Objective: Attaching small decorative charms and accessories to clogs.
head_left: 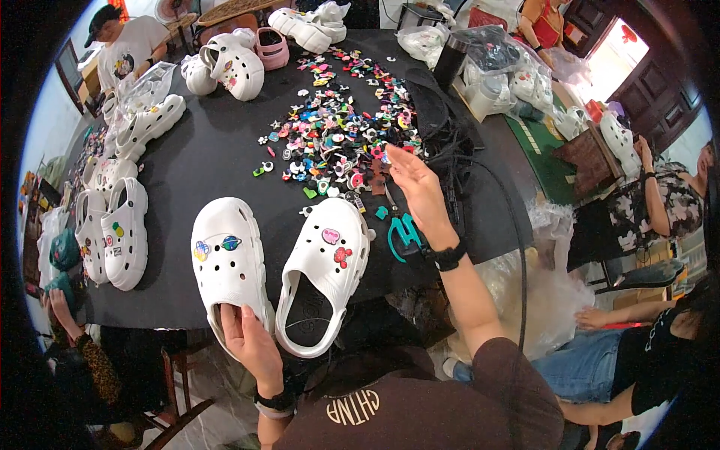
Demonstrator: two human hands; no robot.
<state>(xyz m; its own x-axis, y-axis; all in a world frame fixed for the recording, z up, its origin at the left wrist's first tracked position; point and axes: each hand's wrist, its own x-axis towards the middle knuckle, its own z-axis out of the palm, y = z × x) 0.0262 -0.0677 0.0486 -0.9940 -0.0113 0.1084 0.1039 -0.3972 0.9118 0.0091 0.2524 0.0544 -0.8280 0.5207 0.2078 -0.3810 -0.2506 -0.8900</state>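
Note:
Two white clogs lie side by side at the near edge of the black table (210, 150). My left hand (251, 345) grips the heel of the left clog (229, 262), which carries two coloured charms. The right clog (326, 270) has a pink and a red charm on its toe. My right hand (416, 187) hovers flat and open, fingers apart, over the near edge of a pile of small coloured charms (345, 120). A teal tool (403, 234) lies on the table just under my right wrist.
More white clogs (120, 225) line the table's left side and far end, with one pink clog (271, 46). A black strap heap (442, 127) and bags of clogs (502, 75) sit to the right. Other people sit around the table.

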